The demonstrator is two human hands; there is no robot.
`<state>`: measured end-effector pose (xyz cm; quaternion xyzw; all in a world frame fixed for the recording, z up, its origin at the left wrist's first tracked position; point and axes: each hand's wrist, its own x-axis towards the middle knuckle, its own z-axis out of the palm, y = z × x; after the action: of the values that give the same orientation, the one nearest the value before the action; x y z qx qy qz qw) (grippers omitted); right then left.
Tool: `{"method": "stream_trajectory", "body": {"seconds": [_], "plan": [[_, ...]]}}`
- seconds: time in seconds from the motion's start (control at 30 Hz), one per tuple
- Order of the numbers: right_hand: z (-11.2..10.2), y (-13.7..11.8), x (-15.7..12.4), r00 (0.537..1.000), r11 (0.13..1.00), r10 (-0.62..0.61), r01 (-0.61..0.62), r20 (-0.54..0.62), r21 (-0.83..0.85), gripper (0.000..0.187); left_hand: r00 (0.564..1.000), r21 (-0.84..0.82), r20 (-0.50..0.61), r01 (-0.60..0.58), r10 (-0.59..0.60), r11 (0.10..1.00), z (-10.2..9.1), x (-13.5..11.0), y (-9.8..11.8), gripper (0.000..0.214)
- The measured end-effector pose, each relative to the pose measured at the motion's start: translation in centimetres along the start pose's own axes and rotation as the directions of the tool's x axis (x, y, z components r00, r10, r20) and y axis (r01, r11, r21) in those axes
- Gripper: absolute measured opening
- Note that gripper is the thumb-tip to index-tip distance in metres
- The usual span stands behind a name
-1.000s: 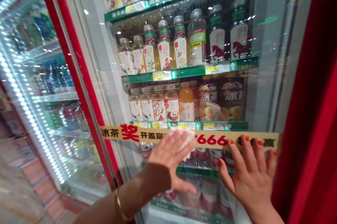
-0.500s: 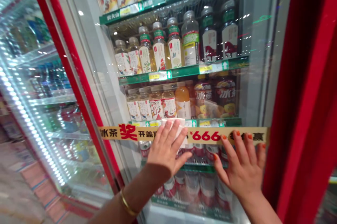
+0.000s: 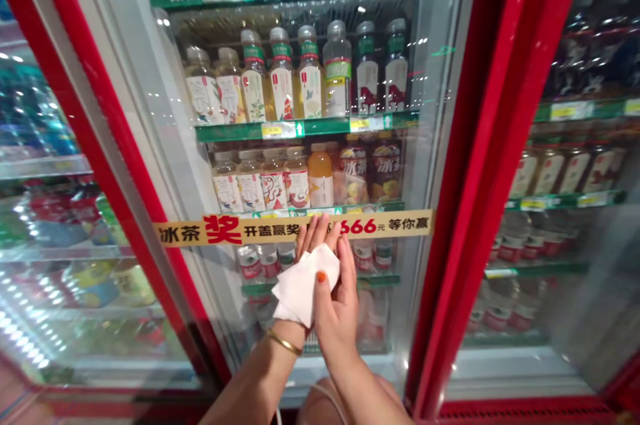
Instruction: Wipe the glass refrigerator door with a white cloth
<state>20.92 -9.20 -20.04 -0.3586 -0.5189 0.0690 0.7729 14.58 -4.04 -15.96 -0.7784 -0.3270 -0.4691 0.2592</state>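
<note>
In the middle of the head view, my left hand (image 3: 316,235), a gold bracelet on its wrist, has its fingers stretched out. Over it lies a folded white tissue (image 3: 300,285) that hides most of the hand. My right hand (image 3: 345,302) is against its right side, with the orange-nailed thumb pressed on the tissue and the fingers closed along the edge. Behind both hands is the glass door of a drinks fridge, crossed by a yellow banner strip (image 3: 275,230) printed with red and black characters.
Rows of bottled drinks (image 3: 283,78) stand on green-edged shelves (image 3: 325,125) behind the glass. Red door frames (image 3: 465,165) run down both sides. More stocked fridges (image 3: 560,178) flank this one. Part of my knee (image 3: 325,405) shows below.
My hands have come together from apart. The tissue, earlier under my left hand at the glass, is now over that hand, with my right thumb on it. The view has shifted right.
</note>
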Motion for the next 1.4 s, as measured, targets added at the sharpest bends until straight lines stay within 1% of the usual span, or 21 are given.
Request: {"method": "stream_trajectory", "body": {"seconds": [0.13, 0.23, 0.3, 0.37, 0.43, 0.5, 0.57, 0.63, 0.7, 0.77, 0.83, 0.9, 0.93, 1.0, 1.07, 1.13, 1.2, 1.23, 1.33, 1.37, 1.4], "plan": [[-1.7, -0.9, -2.1, 0.958, 0.944, 0.280, -0.264, -0.058, 0.197, 0.038, 0.988, -0.141, -0.010, 0.153, -0.156, 0.978, -2.0, -2.8, 1.0, 0.070], [-4.8, -1.3, -0.9, 0.906, 0.893, 0.396, -0.343, -0.149, 0.292, 0.042, 0.957, -0.408, 0.005, 0.266, -0.290, 0.873, -3.7, -4.9, 1.1, 0.060], [-6.4, -1.6, 0.6, 0.916, 0.896, 0.384, -0.341, -0.113, 0.286, 0.048, 0.923, -0.616, 0.178, 0.374, -0.340, 0.693, -4.5, -5.6, 1.1, 0.060], [-7.4, -1.9, 2.0, 0.947, 0.929, 0.319, -0.306, -0.036, 0.207, 0.049, 0.874, -0.698, 0.321, 0.479, -0.366, 0.533, -5.2, -5.4, 1.4, 0.059], [-8.0, -2.0, 2.5, 0.969, 0.971, 0.229, -0.219, -0.093, 0.100, 0.045, 0.847, -0.677, 0.268, 0.504, -0.459, 0.537, -5.9, -4.5, 2.2, 0.048], [-8.2, -2.0, 2.1, 0.973, 0.989, 0.144, -0.138, -0.180, 0.047, 0.044, 0.859, -0.590, 0.030, 0.428, -0.512, 0.684, -6.4, -3.4, 3.1, 0.034], [-8.1, -1.9, 1.3, 0.985, 0.995, 0.088, -0.080, -0.146, 0.060, 0.053, 0.922, -0.465, -0.144, 0.259, -0.360, 0.847, -6.7, -2.2, 4.1, 0.052], [-7.9, -2.0, 0.7, 0.997, 0.995, 0.060, -0.057, -0.047, 0.076, 0.060, 0.982, -0.394, -0.166, 0.014, -0.086, 0.919, -7.1, -1.4, 4.9, 0.079], [-8.1, -2.5, 1.4, 0.997, 0.998, 0.052, -0.050, -0.062, 0.031, 0.051, 0.986, -0.378, -0.121, -0.150, 0.112, 0.914, -7.7, -1.2, 4.8, 0.090], [-9.0, -3.1, 4.0, 0.989, 0.998, 0.043, -0.048, -0.145, -0.035, 0.043, 0.989, -0.317, -0.106, -0.135, 0.106, 0.939, -8.8, -1.4, 3.0, 0.088], [-10.1, -3.7, 8.1, 0.962, 0.996, -0.013, -0.013, -0.274, -0.092, 0.051, 0.987, -0.214, -0.157, -0.021, -0.013, 0.977, -10.1, -1.4, -0.4, 0.077], [-10.5, -3.9, 12.7, 0.915, 0.961, -0.198, 0.112, -0.350, -0.252, 0.060, 0.959, -0.119, -0.266, 0.065, -0.095, 0.991, -11.0, -1.0, -4.9, 0.069], [-10.2, -3.7, 14.6, 0.898, 0.908, -0.315, 0.192, -0.306, -0.372, 0.064, 0.943, -0.074, -0.318, 0.079, -0.099, 0.994, -11.2, -0.5, -7.2, 0.069], [-8.6, -2.8, 16.6, 0.879, 0.732, -0.474, 0.361, -0.050, -0.578, 0.074, 0.922, 0.014, -0.379, 0.093, -0.081, 0.996, -10.9, 0.4, -11.1, 0.074], [-6.8, -1.3, 16.4, 0.837, 0.596, -0.480, 0.532, 0.264, -0.602, 0.096, 0.928, 0.084, -0.362, 0.121, -0.083, 0.989, -9.9, 1.2, -13.6, 0.080], [-6.0, 0.0, 15.6, 0.731, 0.538, -0.465, 0.682, 0.501, -0.496, 0.119, 0.939, 0.121, -0.320, 0.172, -0.125, 0.978, -8.9, 1.4, -14.6, 0.084], [-6.6, 0.4, 16.0, 0.623, 0.497, -0.442, 0.769, 0.645, -0.402, 0.119, 0.939, 0.136, -0.307, 0.204, -0.155, 0.969, -8.2, 1.3, -14.8, 0.085], [-7.2, 0.2, 17.0, 0.630, 0.484, -0.423, 0.764, 0.651, -0.426, 0.113, 0.936, 0.133, -0.314, 0.209, -0.158, 0.969, -8.0, 1.2, -14.7, 0.085], [-8.2, -1.9, 20.6, 0.821, 0.465, -0.402, 0.565, 0.405, -0.682, 0.101, 0.928, 0.108, -0.339, 0.201, -0.154, 0.974, -7.9, 1.0, -14.6, 0.086], [-7.8, -2.6, 21.2, 0.849, 0.464, -0.413, 0.508, 0.330, -0.726, 0.103, 0.926, 0.095, -0.344, 0.200, -0.157, 0.975, -8.0, 1.0, -14.6, 0.087], [-7.2, -3.2, 21.2, 0.839, 0.458, -0.431, 0.520, 0.331, -0.721, 0.107, 0.924, 0.080, -0.345, 0.203, -0.163, 0.976, -8.1, 1.1, -14.7, 0.088]]}}
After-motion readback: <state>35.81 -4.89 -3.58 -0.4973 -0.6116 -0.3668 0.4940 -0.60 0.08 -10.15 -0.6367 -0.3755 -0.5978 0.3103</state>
